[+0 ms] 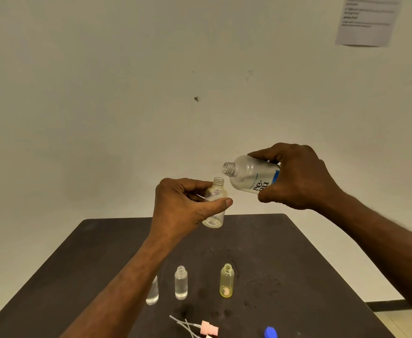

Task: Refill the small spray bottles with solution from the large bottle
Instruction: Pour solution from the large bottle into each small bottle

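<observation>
Above table (297, 252), small bottle (215, 206) between left fingers (195, 185)

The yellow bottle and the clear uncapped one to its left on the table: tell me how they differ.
The yellow bottle is tinted yellow, while the clear bottle is colourless. The yellow bottle has something pale pink lying at its bottom; the clear bottle shows nothing like that inside. The yellow bottle stands nearer the right side of the table, the clear bottle nearer the left forearm. Both stand upright, uncapped, with threaded necks, and look alike in size.
</observation>
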